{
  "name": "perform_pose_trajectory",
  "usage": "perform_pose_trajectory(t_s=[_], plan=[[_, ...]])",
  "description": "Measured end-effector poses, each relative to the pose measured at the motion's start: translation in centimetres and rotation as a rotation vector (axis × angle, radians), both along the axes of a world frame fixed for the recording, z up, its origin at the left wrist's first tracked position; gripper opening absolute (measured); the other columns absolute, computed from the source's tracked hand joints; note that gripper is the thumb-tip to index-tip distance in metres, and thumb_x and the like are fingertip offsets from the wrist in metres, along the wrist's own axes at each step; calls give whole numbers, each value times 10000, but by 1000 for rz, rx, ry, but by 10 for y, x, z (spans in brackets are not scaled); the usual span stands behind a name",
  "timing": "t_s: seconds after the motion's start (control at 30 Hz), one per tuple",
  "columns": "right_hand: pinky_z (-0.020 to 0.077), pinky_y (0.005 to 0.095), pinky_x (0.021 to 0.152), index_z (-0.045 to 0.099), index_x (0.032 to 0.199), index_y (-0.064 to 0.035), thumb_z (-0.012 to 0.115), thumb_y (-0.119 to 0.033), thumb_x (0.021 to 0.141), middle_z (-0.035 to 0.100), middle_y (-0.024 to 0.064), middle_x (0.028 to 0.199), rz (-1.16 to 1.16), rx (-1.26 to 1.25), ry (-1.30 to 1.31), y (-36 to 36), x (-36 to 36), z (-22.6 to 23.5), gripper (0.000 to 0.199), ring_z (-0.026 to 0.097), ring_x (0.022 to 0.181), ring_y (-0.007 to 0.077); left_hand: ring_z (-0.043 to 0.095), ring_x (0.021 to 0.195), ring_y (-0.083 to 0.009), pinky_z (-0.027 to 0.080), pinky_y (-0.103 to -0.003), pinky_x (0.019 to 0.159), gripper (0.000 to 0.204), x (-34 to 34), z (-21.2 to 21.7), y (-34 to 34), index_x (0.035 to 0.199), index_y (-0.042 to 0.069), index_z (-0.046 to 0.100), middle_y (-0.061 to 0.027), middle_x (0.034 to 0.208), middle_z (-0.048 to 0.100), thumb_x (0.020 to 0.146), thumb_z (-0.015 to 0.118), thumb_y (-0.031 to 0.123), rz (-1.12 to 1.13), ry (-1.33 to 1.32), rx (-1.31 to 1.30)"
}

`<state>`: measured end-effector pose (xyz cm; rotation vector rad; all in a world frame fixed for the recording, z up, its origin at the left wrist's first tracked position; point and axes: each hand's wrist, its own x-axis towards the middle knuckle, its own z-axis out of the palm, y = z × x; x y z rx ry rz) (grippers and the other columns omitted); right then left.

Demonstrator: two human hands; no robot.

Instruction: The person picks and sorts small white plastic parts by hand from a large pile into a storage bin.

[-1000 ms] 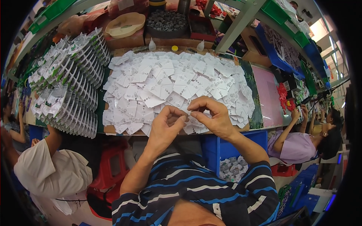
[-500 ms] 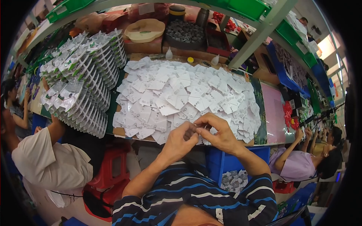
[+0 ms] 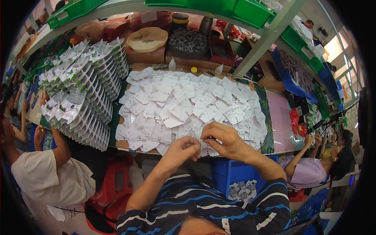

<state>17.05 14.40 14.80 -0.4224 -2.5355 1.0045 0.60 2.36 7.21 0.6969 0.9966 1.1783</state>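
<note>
A wide heap of flat white plastic pieces (image 3: 172, 98) with small holes and raised details covers the table ahead of me. Over its near edge my left hand (image 3: 182, 152) is curled, thumb and fingers drawn together. My right hand (image 3: 225, 140) sits just beside it, the thumb and forefinger in a pinch. The fingertips of both hands nearly meet. Whatever lies between them is too small or too hidden to make out. Below the right forearm, a blue bin (image 3: 220, 176) holds grey-white parts (image 3: 243, 190).
Tall stacks of white and green assemblies (image 3: 80, 90) stand left, beside a seated co-worker's beige sleeve (image 3: 51, 172). Behind the heap are a cream tray (image 3: 147, 39), a tub of dark parts (image 3: 188, 41) and small squeeze bottles (image 3: 172, 64). A metal post (image 3: 266, 41) rises at right.
My hands have come slightly apart, the left one moving a little left and down. The view has shifted slightly. At left, the co-worker's hand has come into view beside the stacks.
</note>
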Motion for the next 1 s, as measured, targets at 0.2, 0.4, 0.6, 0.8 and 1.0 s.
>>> perform_pose_trajectory(t_s=[0.2, 0.4, 0.6, 0.8, 1.0], plan=[[509, 241, 621, 675, 945, 3, 739, -58, 814, 694, 77, 839, -194, 8, 36, 40, -13, 25, 159, 635, 695, 116, 645, 886, -179, 517, -258, 740, 187, -9, 1, -8, 1064, -11, 556, -116, 1002, 642, 954, 569, 141, -72, -372, -48], [480, 243, 546, 685, 890, 13, 693, -201, 867, 681, 55, 733, -446, -201, -78, 160, -73, 15, 216, 635, 657, 93, 662, 902, -194, 537, -282, 752, 157, -9, 2, -22, 1065, -19, 549, -140, 1032, 656, 957, 563, 94, -129, -345, -71], [527, 389, 735, 684, 956, 15, 670, -95, 802, 694, 188, 858, -374, 301, -278, 250, -115, -67, 190, 682, 803, 322, 653, 913, -185, 525, -280, 762, 169, -18, -10, -39, 1087, -27, 538, -138, 1037, 657, 960, 556, 83, -140, -347, -115], [515, 428, 788, 691, 932, -4, 602, -112, 812, 683, 165, 930, -284, 473, -367, 277, -140, -108, 184, 650, 861, 354, 640, 929, -171, 514, -272, 774, 193, -29, -18, -40, 1110, -22, 537, -127, 1048, 655, 964, 564, 101, -129, -377, -180], [507, 435, 794, 702, 909, -30, 591, -136, 827, 666, 151, 949, -287, 508, -448, 278, -144, -119, 174, 643, 871, 343, 641, 928, -177, 510, -277, 775, 187, -32, -21, -32, 1105, -15, 539, -135, 1054, 655, 962, 569, 101, -113, -393, -181]])
